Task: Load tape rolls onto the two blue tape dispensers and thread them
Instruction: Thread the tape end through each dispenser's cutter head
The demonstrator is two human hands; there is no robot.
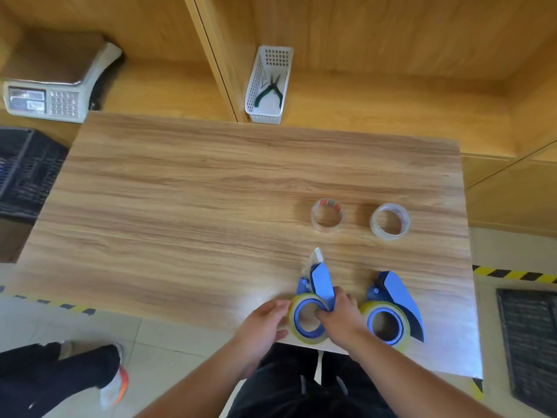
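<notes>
Two blue tape dispensers lie near the table's front edge, each with a yellowish tape roll on its hub. On the left dispenser [321, 282], a strip of tape sticks out past the nose. My right hand [342, 315] grips it by the handle beside its tape roll [307, 336]. My left hand [266, 321] touches the left side of that roll. The right dispenser [401, 294] with its roll [387, 325] lies untouched. Two nearly used-up clear rolls, one on the left [327, 217] and one on the right [389, 221], lie farther back.
A white basket [268, 86] holding green-handled pliers stands behind the table [180, 206]. A weighing scale [51, 86] sits at the back left and a dark crate [24, 170] at the left. Another person's legs [60, 375] are at the lower left.
</notes>
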